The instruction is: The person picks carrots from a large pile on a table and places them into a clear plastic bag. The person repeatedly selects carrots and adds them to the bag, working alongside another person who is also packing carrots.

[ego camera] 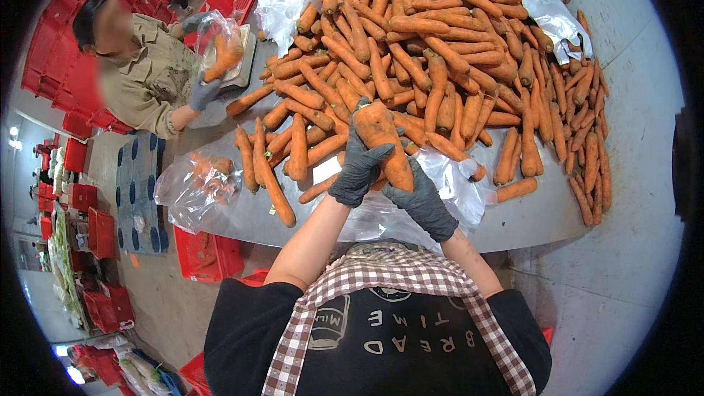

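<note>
A thick carrot (385, 146) lies between my two gloved hands. My left hand (360, 162), in a dark grey glove, is wrapped around its upper part and side. Against its lower tip rests my right hand (421, 203), gloved alike; whether those fingers grip it cannot be told. Beyond my hands a large heap of carrots (407, 27) covers much of the metal table (528, 231). Under and beside my right hand lie crumpled clear plastic bags (456, 181). A clear bag with carrots in it (201, 187) sits at the table's left edge.
At the left a co-worker (148, 66) in grey gloves holds a bag of carrots (223, 52) by a scale (242, 60). White plastic bags (294, 3) lie beside the heap. A red crate (206, 256) stands below the table's left edge, near a blue pallet (140, 192). A metal wall (632, 137) rises at right.
</note>
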A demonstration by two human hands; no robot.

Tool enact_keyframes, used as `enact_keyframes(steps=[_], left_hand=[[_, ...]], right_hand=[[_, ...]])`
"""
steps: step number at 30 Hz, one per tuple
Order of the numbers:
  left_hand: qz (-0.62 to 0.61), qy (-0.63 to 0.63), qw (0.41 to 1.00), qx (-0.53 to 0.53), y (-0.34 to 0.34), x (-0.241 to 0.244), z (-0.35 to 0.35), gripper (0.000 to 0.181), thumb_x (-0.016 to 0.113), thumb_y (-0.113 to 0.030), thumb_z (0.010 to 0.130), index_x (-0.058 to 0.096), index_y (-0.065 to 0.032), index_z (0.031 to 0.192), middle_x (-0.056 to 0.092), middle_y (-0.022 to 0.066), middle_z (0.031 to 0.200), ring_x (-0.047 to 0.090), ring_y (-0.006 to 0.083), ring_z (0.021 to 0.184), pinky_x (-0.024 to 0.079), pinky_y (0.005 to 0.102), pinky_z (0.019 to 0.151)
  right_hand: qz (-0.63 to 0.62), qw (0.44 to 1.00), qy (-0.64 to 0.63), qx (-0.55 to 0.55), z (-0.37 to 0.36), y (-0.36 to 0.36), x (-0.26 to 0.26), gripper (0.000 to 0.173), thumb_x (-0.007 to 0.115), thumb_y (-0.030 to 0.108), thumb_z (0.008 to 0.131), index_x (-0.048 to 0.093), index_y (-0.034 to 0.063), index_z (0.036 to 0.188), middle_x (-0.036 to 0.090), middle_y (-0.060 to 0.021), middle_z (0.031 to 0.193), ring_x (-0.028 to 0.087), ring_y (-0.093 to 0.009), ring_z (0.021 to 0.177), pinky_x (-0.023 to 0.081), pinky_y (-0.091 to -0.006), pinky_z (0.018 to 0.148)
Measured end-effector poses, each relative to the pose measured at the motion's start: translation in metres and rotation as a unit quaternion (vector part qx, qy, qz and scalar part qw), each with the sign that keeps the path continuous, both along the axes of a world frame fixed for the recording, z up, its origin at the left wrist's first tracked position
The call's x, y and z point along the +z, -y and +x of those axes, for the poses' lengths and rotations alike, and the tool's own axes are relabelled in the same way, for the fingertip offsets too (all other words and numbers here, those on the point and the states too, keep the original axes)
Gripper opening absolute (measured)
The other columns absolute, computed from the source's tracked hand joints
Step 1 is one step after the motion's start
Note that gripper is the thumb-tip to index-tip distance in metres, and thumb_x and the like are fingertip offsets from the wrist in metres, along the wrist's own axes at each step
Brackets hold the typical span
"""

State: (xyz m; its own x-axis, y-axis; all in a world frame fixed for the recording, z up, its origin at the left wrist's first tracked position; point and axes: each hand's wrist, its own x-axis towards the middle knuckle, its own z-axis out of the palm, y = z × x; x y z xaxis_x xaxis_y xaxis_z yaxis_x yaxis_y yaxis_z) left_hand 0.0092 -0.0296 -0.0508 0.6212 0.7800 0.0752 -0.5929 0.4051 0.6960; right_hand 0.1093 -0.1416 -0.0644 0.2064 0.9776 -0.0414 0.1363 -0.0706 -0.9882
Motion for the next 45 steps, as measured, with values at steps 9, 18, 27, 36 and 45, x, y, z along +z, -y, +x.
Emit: enact_keyframes(steps=[9,18,27,36,45], left_hand=[[-0.072,-0.117,0.990,0.035,0.017,-0.058,-0.010,0.045,0.054,-0.026,0.089,0.038,-0.0015,0.124,0.051,0.0092,0.111,0.051,0.0203,0.103,0.044,0.0316,0.087],[0.169,-0.336,0.828,0.415,0.032,-0.120,-0.230,0.012,0.048,-0.022,0.090,0.047,-0.0108,0.095,0.045,-0.0003,0.087,0.044,0.0127,0.080,0.040,0.0266,0.073],[0.017,-0.339,0.694,0.635,-0.015,-0.083,-0.536,0.040,0.045,-0.023,0.083,0.052,-0.0034,0.117,0.054,0.0119,0.118,0.052,0.0227,0.107,0.040,0.0394,0.091],[0.118,-0.329,0.834,0.428,-0.099,-0.122,-0.201,0.023,0.052,-0.011,0.086,0.054,-0.0040,0.108,0.055,0.0024,0.096,0.052,0.0108,0.084,0.044,0.0218,0.072],[0.231,-0.593,0.753,0.163,-0.260,-0.131,-0.018,0.019,0.060,-0.024,0.073,0.056,-0.0065,0.078,0.055,0.0076,0.066,0.054,0.0178,0.063,0.043,0.0312,0.055]], right_hand=[[-0.167,0.982,-0.060,0.064,-0.014,0.000,0.012,0.053,0.059,0.022,0.082,0.039,0.0023,0.127,0.057,-0.0092,0.100,0.056,-0.013,0.077,0.048,-0.0254,0.062],[-0.178,0.973,-0.103,0.108,0.005,-0.011,0.003,0.044,0.058,0.026,0.085,0.047,0.0058,0.122,0.057,-0.0070,0.109,0.058,-0.015,0.085,0.047,-0.0256,0.070],[-0.184,0.960,-0.152,0.146,0.004,-0.027,-0.014,0.033,0.056,0.023,0.087,0.052,0.0047,0.114,0.055,-0.0014,0.099,0.055,-0.011,0.085,0.045,-0.0235,0.072],[-0.198,0.958,-0.157,0.133,-0.009,-0.020,-0.035,0.034,0.056,0.020,0.087,0.050,0.0017,0.115,0.056,-0.0037,0.100,0.054,-0.012,0.088,0.045,-0.0245,0.078],[-0.212,0.962,-0.112,0.128,0.012,-0.010,-0.063,0.034,0.055,0.019,0.088,0.050,-0.0002,0.116,0.057,-0.0088,0.104,0.054,-0.015,0.095,0.044,-0.0262,0.082]])
